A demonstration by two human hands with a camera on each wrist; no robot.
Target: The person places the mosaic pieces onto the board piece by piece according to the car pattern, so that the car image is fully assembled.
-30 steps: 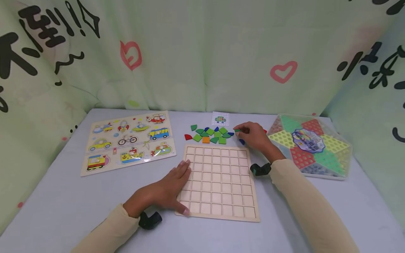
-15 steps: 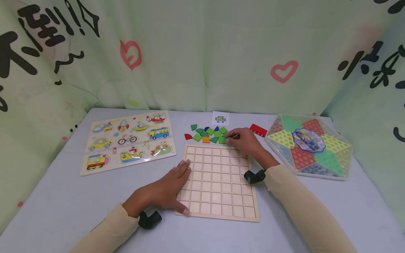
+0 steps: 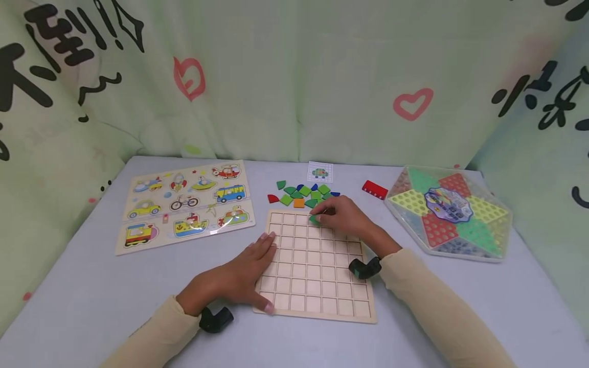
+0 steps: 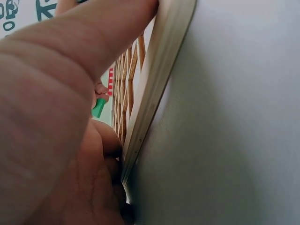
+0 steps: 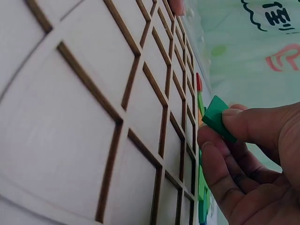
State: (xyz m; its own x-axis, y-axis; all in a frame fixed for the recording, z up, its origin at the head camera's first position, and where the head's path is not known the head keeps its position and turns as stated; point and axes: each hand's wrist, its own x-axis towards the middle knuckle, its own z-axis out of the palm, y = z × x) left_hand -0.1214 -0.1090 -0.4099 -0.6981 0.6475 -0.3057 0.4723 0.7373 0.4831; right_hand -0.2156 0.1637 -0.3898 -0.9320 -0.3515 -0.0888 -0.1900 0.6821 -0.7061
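Note:
A wooden grid board (image 3: 314,273) with square cells lies flat on the white table. My left hand (image 3: 245,275) rests on its left edge, fingers extended, thumb by the near corner. Over the far edge of the board, my right hand (image 3: 345,217) pinches a small green tile (image 5: 217,117) between thumb and fingers. The right wrist view shows this tile tilted and held above the grid. Just behind the board lie several loose tiles: green ones, some blue, an orange square (image 3: 298,203) and a red piece (image 3: 273,199). My right hand partly hides this group.
A small card (image 3: 320,173) with a printed green picture lies behind the tiles. At left is a vehicle picture puzzle board (image 3: 186,204). A red strip with white marks (image 3: 375,189) and a hexagonal box (image 3: 448,212) lie at right. A curtain (image 3: 294,102) hangs behind the table.
My right hand has moved left and nearer, from beyond the board's far right corner to above its far edge, carrying the green tile. My left hand stays on the board.

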